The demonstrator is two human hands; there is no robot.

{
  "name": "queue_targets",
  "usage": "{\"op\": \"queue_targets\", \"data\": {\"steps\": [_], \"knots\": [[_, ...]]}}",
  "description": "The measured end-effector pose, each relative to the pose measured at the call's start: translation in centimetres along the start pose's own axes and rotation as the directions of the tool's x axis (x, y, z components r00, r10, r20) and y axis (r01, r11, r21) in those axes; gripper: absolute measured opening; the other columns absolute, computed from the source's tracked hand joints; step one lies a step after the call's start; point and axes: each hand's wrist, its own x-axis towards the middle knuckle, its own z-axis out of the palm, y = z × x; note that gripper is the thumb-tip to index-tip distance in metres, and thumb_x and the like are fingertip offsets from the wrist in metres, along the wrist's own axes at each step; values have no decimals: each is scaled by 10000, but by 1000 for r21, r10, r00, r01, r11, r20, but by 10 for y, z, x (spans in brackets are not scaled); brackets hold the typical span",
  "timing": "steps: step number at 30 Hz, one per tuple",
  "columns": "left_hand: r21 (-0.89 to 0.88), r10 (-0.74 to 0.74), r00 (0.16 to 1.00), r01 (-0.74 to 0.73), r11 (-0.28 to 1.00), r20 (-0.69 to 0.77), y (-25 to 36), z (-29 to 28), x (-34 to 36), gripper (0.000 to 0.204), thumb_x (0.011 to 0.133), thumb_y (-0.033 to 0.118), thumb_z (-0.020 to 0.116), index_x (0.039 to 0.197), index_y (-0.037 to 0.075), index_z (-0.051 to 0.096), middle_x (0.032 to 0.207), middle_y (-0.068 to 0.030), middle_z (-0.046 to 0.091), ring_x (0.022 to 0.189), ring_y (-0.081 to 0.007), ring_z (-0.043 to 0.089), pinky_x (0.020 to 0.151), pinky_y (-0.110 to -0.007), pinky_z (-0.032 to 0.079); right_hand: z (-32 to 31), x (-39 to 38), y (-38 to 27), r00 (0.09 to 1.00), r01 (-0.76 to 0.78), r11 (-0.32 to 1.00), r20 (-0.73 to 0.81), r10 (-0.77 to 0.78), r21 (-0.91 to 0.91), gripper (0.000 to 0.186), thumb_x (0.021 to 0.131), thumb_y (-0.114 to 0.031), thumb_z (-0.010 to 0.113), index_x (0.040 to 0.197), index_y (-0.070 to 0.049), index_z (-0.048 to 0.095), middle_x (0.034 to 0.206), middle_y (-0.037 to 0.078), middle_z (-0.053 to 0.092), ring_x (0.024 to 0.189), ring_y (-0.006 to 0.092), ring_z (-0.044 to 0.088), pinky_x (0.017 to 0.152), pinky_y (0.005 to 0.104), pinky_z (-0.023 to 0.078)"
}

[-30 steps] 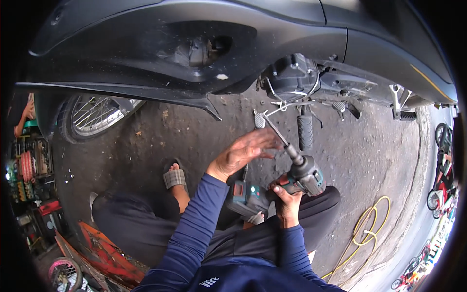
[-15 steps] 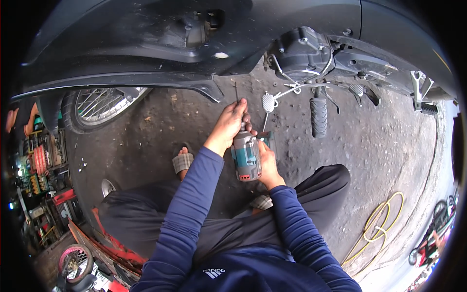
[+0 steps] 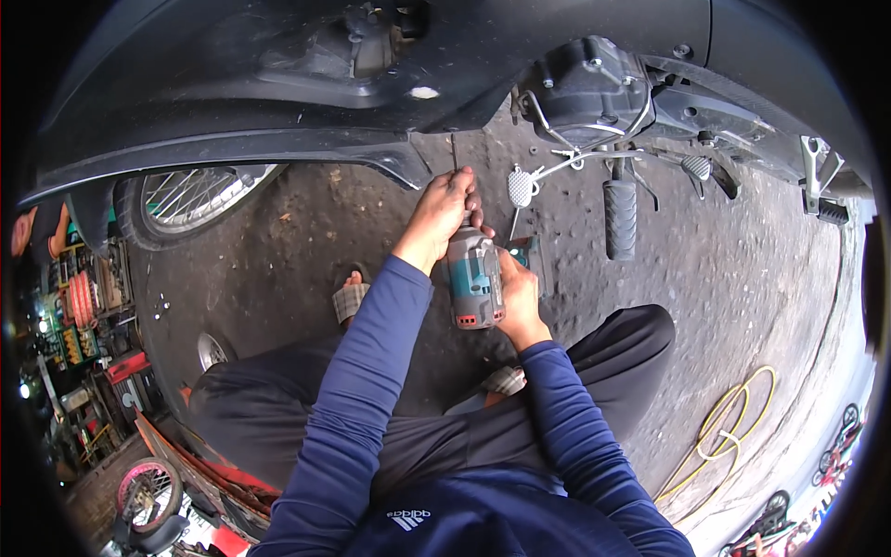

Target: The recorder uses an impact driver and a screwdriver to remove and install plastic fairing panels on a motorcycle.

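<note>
My left hand is closed round the front of a long thin bit at the nose of a grey and teal cordless impact driver. My right hand grips the driver's handle, just right of its body. The bit points away from me, toward the lower edge of a dark motorcycle body panel; I cannot tell whether its tip touches it. Right of the bit are a ridged metal pedal and the engine cover. My fingers hide part of the bit.
A rubber footrest sticks out below the engine. A spoked wheel is behind the panel. A yellow hose lies on the pitted floor. Tools, an arm of another person and loose parts are at the left.
My left hand, reaching open beside the driver a second ago, has closed on its bit. The driver has swung round to point away from me and has moved left and toward the panel.
</note>
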Motion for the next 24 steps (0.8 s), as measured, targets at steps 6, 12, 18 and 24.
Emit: {"op": "queue_targets", "data": {"steps": [6,12,18,24], "knots": [[-64,-4,998,8,998,62,-1,-1,2,289,950,319,529,779,103,441,598,11,412,478,-136,461,524,-378,533,-1,5,4,998,53,990,-8,-55,-129,370,767,-92,596,1127,-25,540,922,181,621,845,384,608,724,434,483],[-288,-93,948,185,940,304,-2,-12,12,398,918,452,577,723,145,415,527,57,330,409,-71,343,474,-296,426,-9,8,2,991,129,893,30,-129,-431,328,820,-86,543,1144,-39,548,841,122,554,796,325,567,719,415,443],[-229,-127,961,185,956,247,2,-13,14,435,899,456,606,679,156,382,511,56,310,394,-73,330,458,-283,387,-1,8,-3,993,108,934,-12,-119,-341,323,833,-57,512,1154,-33,535,876,125,561,832,317,573,754,411,443],[-101,-124,988,133,986,93,4,-6,9,411,941,421,555,667,161,393,513,61,295,392,-61,295,442,-267,352,9,5,-3,993,76,933,-55,-102,-351,303,828,-68,522,1129,-35,538,867,116,552,838,308,566,743,405,430]]}}
